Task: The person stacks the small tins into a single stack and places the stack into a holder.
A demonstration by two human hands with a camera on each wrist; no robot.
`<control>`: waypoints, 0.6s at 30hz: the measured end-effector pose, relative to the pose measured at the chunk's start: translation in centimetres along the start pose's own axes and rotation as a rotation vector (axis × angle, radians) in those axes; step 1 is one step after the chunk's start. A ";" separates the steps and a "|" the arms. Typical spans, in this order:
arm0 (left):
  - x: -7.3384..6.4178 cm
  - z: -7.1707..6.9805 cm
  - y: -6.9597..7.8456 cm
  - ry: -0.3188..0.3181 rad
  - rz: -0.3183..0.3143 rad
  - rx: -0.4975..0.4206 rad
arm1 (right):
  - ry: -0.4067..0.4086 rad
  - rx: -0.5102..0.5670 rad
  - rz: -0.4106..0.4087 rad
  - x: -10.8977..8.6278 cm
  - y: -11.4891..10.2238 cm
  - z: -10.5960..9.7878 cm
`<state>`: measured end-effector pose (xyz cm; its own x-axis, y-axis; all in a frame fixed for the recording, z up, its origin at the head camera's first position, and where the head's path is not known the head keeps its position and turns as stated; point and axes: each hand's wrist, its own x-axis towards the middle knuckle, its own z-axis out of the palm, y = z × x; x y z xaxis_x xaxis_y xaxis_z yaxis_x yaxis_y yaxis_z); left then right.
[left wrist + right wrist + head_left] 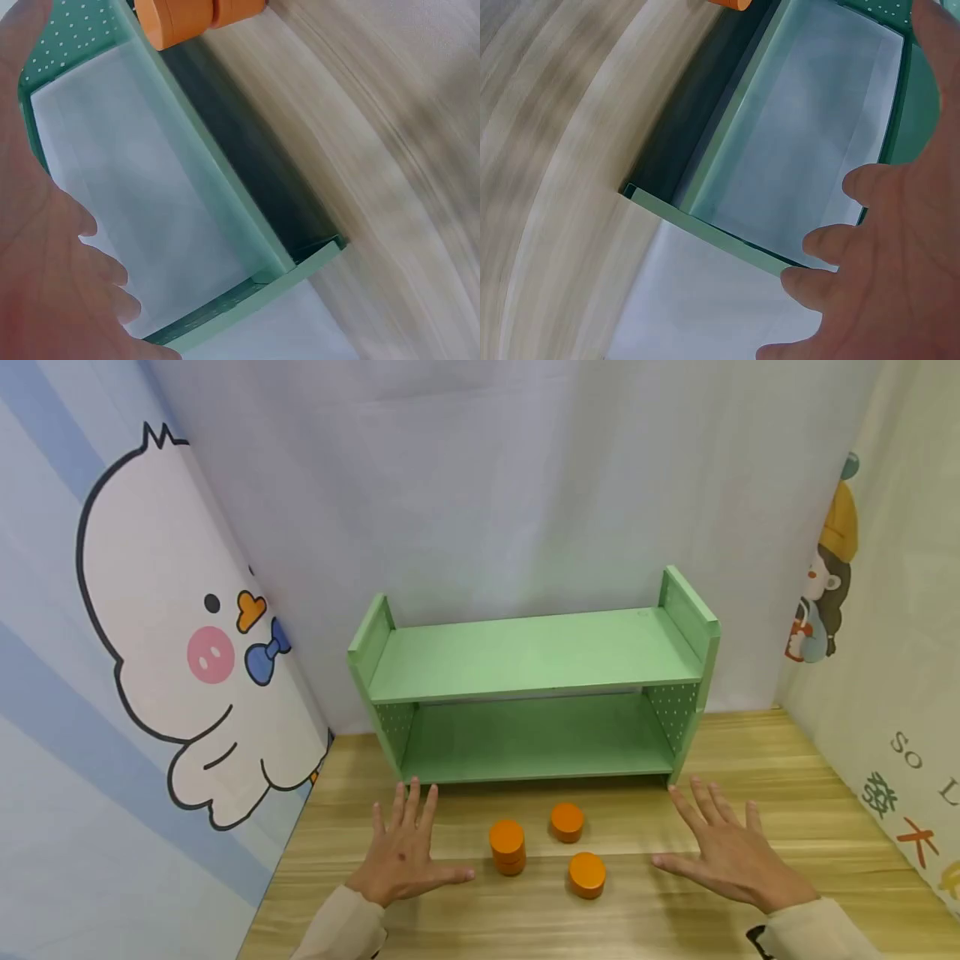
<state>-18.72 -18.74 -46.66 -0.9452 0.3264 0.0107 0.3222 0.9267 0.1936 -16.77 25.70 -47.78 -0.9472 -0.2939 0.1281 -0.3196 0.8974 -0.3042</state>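
hands (405, 856) (731, 856) with fingers spread apart flank orange discs (587, 872) before a green shelf (536, 656).

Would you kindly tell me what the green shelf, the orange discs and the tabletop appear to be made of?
Green shelf: probably painted metal or plastic, low sheen; thin, evenly coloured panels, sides dotted with apparent holes.
Orange discs: smooth plastic or painted wood; even colour, no visible grain.
Tabletop: wood or printed laminate, low sheen; streaky grain.

Left hand (402, 853), right hand (731, 853) (both palm-down), fingers (412, 803) spread
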 end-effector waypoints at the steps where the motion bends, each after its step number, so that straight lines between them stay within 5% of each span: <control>1: 0.1 0.1 0.0 0.000 -0.004 -0.008 | 0.002 0.000 -0.002 0.1 0.0 0.1; 18: 0.7 2.6 -0.7 0.000 -0.028 -0.077 | -0.024 0.034 -0.023 0.9 -0.4 2.2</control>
<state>-19.46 -18.68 -49.32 -0.9537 0.3006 0.0041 0.2906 0.9184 0.2686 -17.58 24.36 -49.59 -0.9399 -0.3222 0.1128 -0.3413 0.8790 -0.3331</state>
